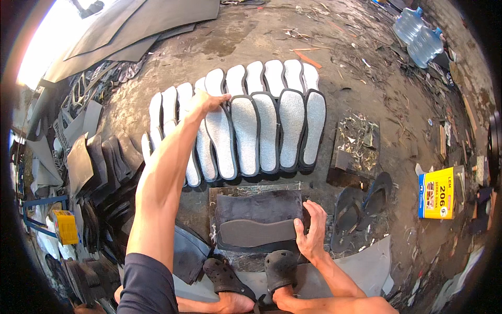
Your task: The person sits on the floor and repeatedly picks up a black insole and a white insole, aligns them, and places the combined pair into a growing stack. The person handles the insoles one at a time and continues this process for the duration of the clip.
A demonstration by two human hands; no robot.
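My left hand [207, 102] reaches over the rows of light-grey fuzzy soles with black edges. Its stretched fingers lie at the far end of one grey sole [219, 138], and some of them are hidden. In front of my feet, a dark flat sole [256, 232] lies lengthwise on a black sheet [259, 208] on a low work board [213, 201]. At the right end of that dark sole is my right hand [311, 228]. Its fingers are curved and apart, with the thumb at the sole's tip and nothing gripped.
Black flip-flops [374, 196] and a scrap-covered block [358, 141] are to the right, with a yellow box [437, 193] farther out. Stacked dark pieces [104, 162] stand at left. Large sheets [141, 31] and clear water jugs [418, 36] are at the back.
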